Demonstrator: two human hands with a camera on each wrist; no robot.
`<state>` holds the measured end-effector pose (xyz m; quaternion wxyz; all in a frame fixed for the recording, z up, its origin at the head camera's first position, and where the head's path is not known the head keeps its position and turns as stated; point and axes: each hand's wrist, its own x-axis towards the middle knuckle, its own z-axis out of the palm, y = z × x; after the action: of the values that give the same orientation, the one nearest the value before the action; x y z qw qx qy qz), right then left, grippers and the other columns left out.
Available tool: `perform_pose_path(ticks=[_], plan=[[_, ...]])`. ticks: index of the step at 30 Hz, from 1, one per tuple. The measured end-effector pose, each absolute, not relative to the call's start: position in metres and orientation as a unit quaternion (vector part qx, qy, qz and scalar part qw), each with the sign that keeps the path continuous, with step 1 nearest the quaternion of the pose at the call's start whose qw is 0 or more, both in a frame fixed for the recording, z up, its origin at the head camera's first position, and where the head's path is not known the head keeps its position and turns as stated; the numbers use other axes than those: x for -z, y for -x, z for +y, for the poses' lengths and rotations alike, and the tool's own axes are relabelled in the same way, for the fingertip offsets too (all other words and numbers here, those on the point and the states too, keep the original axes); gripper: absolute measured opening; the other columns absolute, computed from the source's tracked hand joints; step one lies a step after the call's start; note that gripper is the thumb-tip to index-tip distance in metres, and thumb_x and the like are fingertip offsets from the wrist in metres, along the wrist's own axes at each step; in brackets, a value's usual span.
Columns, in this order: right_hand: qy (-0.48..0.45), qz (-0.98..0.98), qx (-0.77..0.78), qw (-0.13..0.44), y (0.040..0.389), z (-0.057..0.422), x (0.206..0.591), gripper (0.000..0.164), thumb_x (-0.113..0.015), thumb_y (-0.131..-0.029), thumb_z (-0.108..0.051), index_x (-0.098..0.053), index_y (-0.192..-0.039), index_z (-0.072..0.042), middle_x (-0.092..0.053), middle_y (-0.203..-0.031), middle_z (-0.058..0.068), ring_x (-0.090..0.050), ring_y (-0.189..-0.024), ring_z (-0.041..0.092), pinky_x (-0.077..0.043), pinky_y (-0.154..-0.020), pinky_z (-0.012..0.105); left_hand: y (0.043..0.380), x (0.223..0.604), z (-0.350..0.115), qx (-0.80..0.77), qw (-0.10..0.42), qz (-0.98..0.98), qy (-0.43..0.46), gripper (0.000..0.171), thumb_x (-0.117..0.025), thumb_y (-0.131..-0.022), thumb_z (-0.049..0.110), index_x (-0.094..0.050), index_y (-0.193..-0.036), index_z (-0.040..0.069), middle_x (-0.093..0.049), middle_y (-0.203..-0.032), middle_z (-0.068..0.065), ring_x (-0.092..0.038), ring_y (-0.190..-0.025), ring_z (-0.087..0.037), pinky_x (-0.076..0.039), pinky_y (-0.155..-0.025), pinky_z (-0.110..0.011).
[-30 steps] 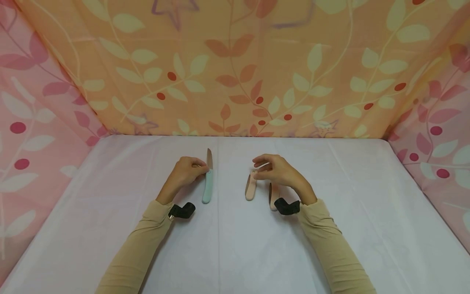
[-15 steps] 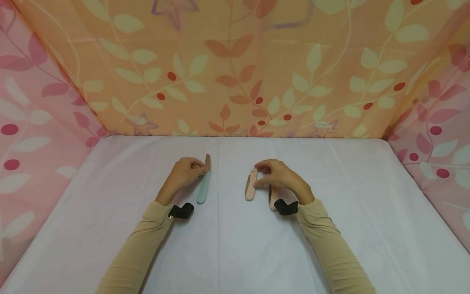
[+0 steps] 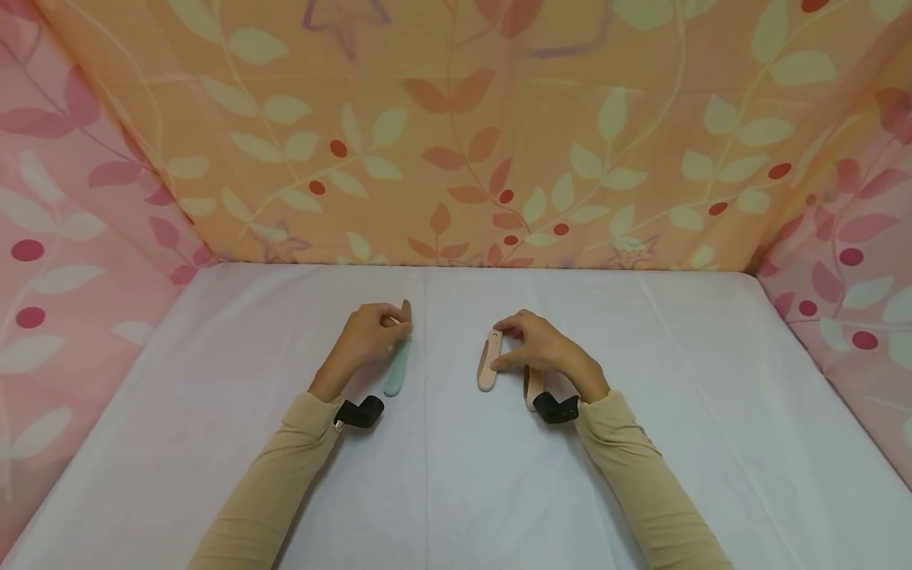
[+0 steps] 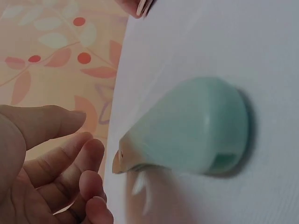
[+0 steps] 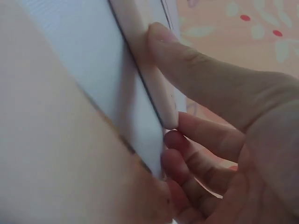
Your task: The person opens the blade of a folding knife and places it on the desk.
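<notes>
Count: one mint-handled knife (image 3: 397,370), two pale pink folded pieces, two hands in view. Nearest me, the second pink piece (image 3: 532,388) lies on the white tablecloth (image 3: 456,475), mostly hidden under my right wrist beside the black wrist strap (image 3: 554,407). Just beyond, my right hand (image 3: 541,352) pinches the pink folding knife (image 3: 488,360): thumb pressed on its side, fingertips curled at its far end; it lies flat, handle toward me. Well apart to the left, my left hand (image 3: 366,336) has fingers curled at the mint knife's blade end; the left wrist view shows the fingers slightly apart, so I cannot tell whether they grip. Mint handle is rounded, matte, butt toward me. Farthest: leaf-patterned orange curtain (image 3: 470,134).
</notes>
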<state>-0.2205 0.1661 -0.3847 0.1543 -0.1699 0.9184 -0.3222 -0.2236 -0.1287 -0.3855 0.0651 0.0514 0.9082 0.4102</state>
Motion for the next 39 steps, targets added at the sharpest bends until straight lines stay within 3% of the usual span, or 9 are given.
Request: perform_pose_path(ticks=[6, 20, 25, 33, 39], plan=[[0.167, 0.919, 0.332, 0.134, 0.213, 0.173, 0.395, 0.067, -0.083, -0.081, -0.029, -0.057, -0.136, -0.001, -0.055, -0.129, 0.019, -0.052, -0.116, 0.031, -0.043, -0.104, 0.048, 0.218, 0.383, -0.115, -0.402, 0.057, 0.91, -0.086, 0.024, -0.066, -0.094, 0.023, -0.072, -0.107, 0.005, -0.073, -0.094, -0.011, -0.064, -0.088, -0.022, -0.047, -0.073, -0.027], [0.164, 0.904, 0.373, 0.13, 0.201, 0.174, 0.397, 0.068, -0.082, -0.082, -0.027, -0.051, -0.137, -0.001, -0.056, -0.136, 0.017, -0.051, -0.128, 0.032, -0.038, -0.111, 0.05, 0.196, 0.377, -0.094, -0.368, 0.034, 0.915, -0.16, 0.019, -0.067, -0.094, 0.02, -0.07, -0.107, 0.006, -0.067, -0.079, -0.004, -0.051, -0.061, -0.014, -0.041, -0.059, -0.025], [0.166, 0.897, 0.387, 0.133, 0.201, 0.172, 0.393, 0.067, -0.083, -0.081, -0.025, -0.05, -0.135, -0.004, -0.058, -0.133, 0.015, -0.054, -0.125, 0.031, -0.041, -0.109, 0.049, 0.189, 0.386, -0.089, -0.319, 0.002, 0.928, -0.193, 0.018, -0.066, -0.094, 0.018, -0.07, -0.107, 0.006, -0.064, -0.08, -0.002, -0.05, -0.064, -0.012, -0.044, -0.063, -0.025], [0.164, 0.883, 0.418, 0.136, 0.203, 0.166, 0.388, 0.068, -0.084, -0.08, -0.021, -0.048, -0.135, -0.006, -0.057, -0.132, 0.012, -0.059, -0.118, 0.027, -0.045, -0.105, 0.048, 0.189, 0.388, -0.089, -0.328, -0.026, 0.919, -0.218, 0.02, -0.067, -0.093, 0.015, -0.071, -0.109, 0.004, -0.069, -0.086, -0.004, -0.056, -0.068, -0.012, -0.049, -0.069, -0.027], [0.174, 0.861, 0.457, 0.139, 0.203, 0.162, 0.389, 0.068, -0.083, -0.08, -0.012, -0.044, -0.135, -0.005, -0.049, -0.137, 0.015, -0.067, -0.092, 0.019, -0.052, -0.09, 0.035, 0.191, 0.387, -0.088, -0.352, -0.008, 0.907, -0.23, 0.02, -0.07, -0.092, 0.014, -0.07, -0.109, 0.003, -0.072, -0.087, -0.005, -0.055, -0.068, -0.011, -0.045, -0.064, -0.022]])
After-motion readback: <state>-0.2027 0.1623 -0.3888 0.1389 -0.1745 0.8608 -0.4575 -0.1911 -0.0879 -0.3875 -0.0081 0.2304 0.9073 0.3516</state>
